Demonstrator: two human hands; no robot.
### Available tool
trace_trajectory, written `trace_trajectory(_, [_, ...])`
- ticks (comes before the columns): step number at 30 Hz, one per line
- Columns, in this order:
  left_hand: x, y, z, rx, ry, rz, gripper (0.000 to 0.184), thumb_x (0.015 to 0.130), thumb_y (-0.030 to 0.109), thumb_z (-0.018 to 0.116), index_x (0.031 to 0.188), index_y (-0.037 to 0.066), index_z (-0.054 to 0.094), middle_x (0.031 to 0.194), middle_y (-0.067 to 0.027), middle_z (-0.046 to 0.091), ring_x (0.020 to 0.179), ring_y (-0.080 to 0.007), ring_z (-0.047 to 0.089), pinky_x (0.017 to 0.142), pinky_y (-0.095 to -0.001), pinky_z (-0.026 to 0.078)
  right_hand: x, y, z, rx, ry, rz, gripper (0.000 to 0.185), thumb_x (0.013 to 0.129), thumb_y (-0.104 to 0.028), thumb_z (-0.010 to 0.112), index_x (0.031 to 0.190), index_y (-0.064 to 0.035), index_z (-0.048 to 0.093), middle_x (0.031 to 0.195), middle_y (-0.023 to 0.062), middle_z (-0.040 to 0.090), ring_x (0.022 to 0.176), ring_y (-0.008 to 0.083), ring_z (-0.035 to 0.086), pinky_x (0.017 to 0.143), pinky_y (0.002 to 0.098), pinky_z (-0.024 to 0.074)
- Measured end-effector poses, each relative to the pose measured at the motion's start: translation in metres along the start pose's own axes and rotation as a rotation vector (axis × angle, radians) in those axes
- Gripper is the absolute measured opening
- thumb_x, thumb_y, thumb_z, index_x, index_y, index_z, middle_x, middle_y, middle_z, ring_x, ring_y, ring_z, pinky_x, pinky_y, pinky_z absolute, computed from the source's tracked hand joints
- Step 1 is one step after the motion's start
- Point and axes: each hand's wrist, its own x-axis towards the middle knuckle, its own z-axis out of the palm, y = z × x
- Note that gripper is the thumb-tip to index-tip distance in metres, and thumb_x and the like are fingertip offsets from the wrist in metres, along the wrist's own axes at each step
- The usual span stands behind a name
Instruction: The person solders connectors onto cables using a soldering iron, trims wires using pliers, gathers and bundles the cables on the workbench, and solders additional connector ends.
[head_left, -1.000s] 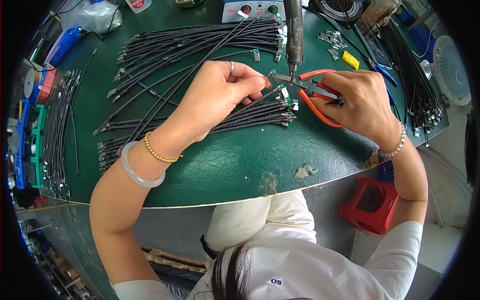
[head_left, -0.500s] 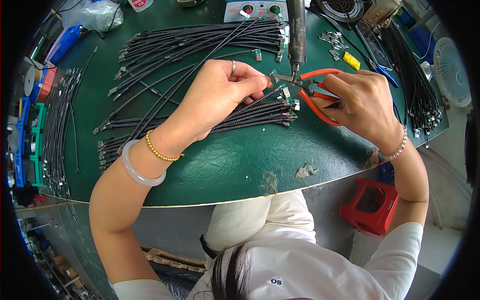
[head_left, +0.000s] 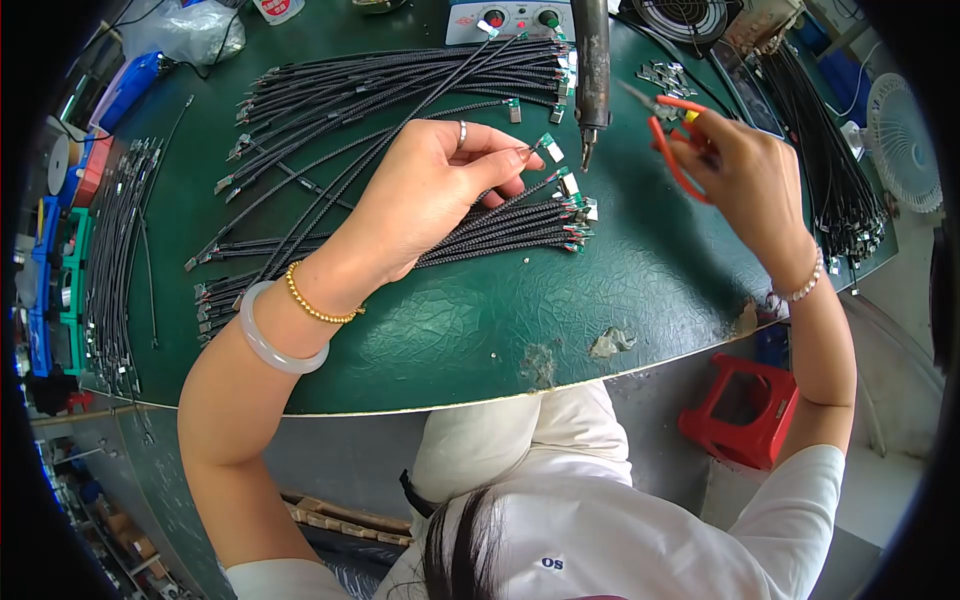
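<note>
My left hand (head_left: 425, 190) pinches the wire end of a black braided cable, whose small green-and-silver connector (head_left: 551, 150) sticks out past the fingertips. Below that hand lies a bundle of similar braided cables (head_left: 500, 235), their connector ends facing right. My right hand (head_left: 755, 185) is closed around orange-handled pliers (head_left: 680, 178), with the narrow jaws pointing to the upper left, near loose metal connectors (head_left: 668, 78). Between the two hands, a soldering iron (head_left: 594, 85) hangs tip down, just right of the held connector and apart from it.
Another heap of braided cables (head_left: 400, 85) lies behind my left hand. A control box with knobs (head_left: 510, 20) stands at the back. More cables lie at far left (head_left: 118, 260) and right (head_left: 825, 160). A white fan (head_left: 903, 140) and red stool (head_left: 740, 410) are at right.
My right hand has carried the pliers up and right, away from the soldering iron and the held connector. The left hand stays nearly in place, with the connector now plainly visible.
</note>
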Motion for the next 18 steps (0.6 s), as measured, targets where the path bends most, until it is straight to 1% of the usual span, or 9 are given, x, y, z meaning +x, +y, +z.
trace_trajectory(2, [0.0,0.0,0.0,0.01,-0.005,0.009,0.015,0.08,0.006,0.055,0.089,-0.004,0.063,0.075,-0.0053,0.061,0.065,-0.0075,0.051,0.06,-0.0211,0.043,0.003,0.016,0.005,-0.033,-0.12,0.121,0.023,0.078,-0.025,0.06,0.079,-0.002,0.058,0.064,0.0126,0.058,0.058,0.0246,0.059,0.053,0.0311,0.0446])
trace_trajectory(5, [0.0,-0.001,0.0,-0.012,-0.028,-0.001,0.015,0.079,0.007,0.058,0.088,-0.004,0.063,0.074,-0.0041,0.06,0.063,-0.0065,0.049,0.059,-0.0198,0.042,0.004,0.034,0.016,-0.01,-0.161,0.113,0.024,0.08,-0.024,0.057,0.083,-0.0009,0.059,0.072,0.0158,0.059,0.061,0.0258,0.058,0.057,0.0312,0.0441])
trace_trajectory(8, [0.0,-0.003,0.0,0.009,-0.053,0.021,0.014,0.077,0.007,0.061,0.086,-0.003,0.063,0.072,-0.003,0.06,0.062,-0.0056,0.048,0.058,-0.0191,0.042,0.011,0.039,0.016,0.034,-0.03,-0.021,0.027,0.084,-0.025,0.053,0.087,0.0013,0.058,0.073,0.0143,0.059,0.058,0.0213,0.056,0.057,0.0296,0.0424])
trace_trajectory(9, [0.0,-0.002,0.001,0.009,-0.055,0.019,0.014,0.077,0.007,0.061,0.086,-0.003,0.063,0.072,-0.003,0.06,0.062,-0.0056,0.048,0.058,-0.0191,0.042,0.013,0.035,0.016,0.034,-0.032,-0.019,0.027,0.084,-0.025,0.053,0.087,0.0013,0.058,0.073,0.0143,0.059,0.058,0.0213,0.056,0.057,0.0296,0.0424])
trace_trajectory(11, [-0.001,0.0,0.001,0.032,-0.041,0.022,0.013,0.076,0.005,0.062,0.085,-0.003,0.064,0.071,-0.0032,0.06,0.062,-0.0056,0.049,0.059,-0.0185,0.042,0.024,0.012,0.017,0.769,-0.119,0.102,0.031,0.087,-0.028,0.049,0.089,0.0014,0.059,0.07,0.0074,0.059,0.054,0.0127,0.053,0.05,0.0253,0.0387])
trace_trajectory(12, [-0.002,0.0,0.002,0.034,-0.044,0.02,0.013,0.076,0.005,0.062,0.085,-0.003,0.064,0.071,-0.0032,0.06,0.062,-0.0056,0.049,0.059,-0.0185,0.042,0.028,-0.002,0.012,0.912,-0.271,0.194,0.034,0.089,-0.03,0.046,0.084,0.0002,0.06,0.068,0.0023,0.058,0.054,0.0051,0.051,0.046,0.0195,0.0341])
trace_trajectory(14, [-0.003,0.001,0.003,0.023,-0.048,0.022,0.013,0.075,0.004,0.063,0.085,-0.003,0.064,0.072,-0.0035,0.06,0.064,-0.0058,0.051,0.06,-0.0184,0.042,0.034,-0.02,0.016,1.109,-0.353,0.213,0.031,0.09,-0.029,0.045,0.082,-0.0025,0.06,0.067,0.0013,0.059,0.052,0.0035,0.049,0.044,0.0163,0.0309])
trace_trajectory(16, [-0.004,0.001,0.004,0.036,-0.046,0.026,0.013,0.075,0.004,0.063,0.085,-0.003,0.064,0.072,-0.0038,0.061,0.065,-0.0059,0.052,0.06,-0.0184,0.043,0.036,-0.03,0.014,1.17,-0.381,0.245,0.03,0.09,-0.028,0.044,0.083,-0.0024,0.059,0.065,0.0015,0.058,0.05,0.0034,0.048,0.042,0.0162,0.0304])
trace_trajectory(18, [-0.004,0.001,0.003,0.047,-0.042,0.026,0.013,0.075,0.003,0.063,0.085,-0.003,0.064,0.073,-0.004,0.061,0.066,-0.0061,0.053,0.061,-0.0185,0.043,0.036,-0.034,0.011,1.397,-0.494,0.279,0.029,0.09,-0.027,0.044,0.085,-0.0016,0.058,0.064,0.002,0.058,0.047,0.0036,0.045,0.04,0.0164,0.0291])
